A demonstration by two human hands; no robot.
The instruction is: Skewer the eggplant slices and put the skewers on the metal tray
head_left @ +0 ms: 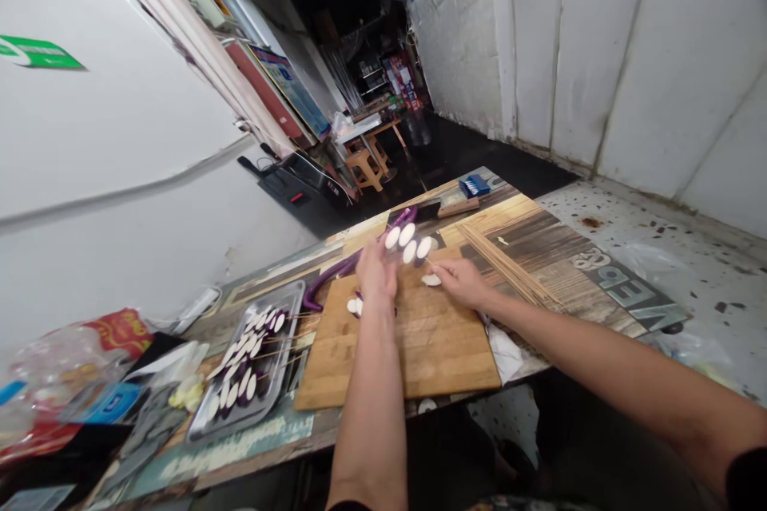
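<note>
Several white oval eggplant slices (409, 252) with purple edges are gathered above the cutting board (335, 359), apparently on a skewer. My left hand (377, 273) is closed at their left side, its fingers partly hidden. On the other side, my right hand (459, 281) pinches the thin wooden skewer just right of the slices. A loose slice (431, 280) shows beside the right fingertips. More cut slices (355, 306) lie on the board, half covered by my left forearm. Long purple eggplants (312, 293) rest behind the board.
Left of the board, a metal tray (195, 425) holds several skewers of slices. Bare bamboo skewers (506, 263) lie to the right. A knife (459, 207) and a blue box (474, 186) sit at the far end. Plastic bags (72, 367) crowd the left edge.
</note>
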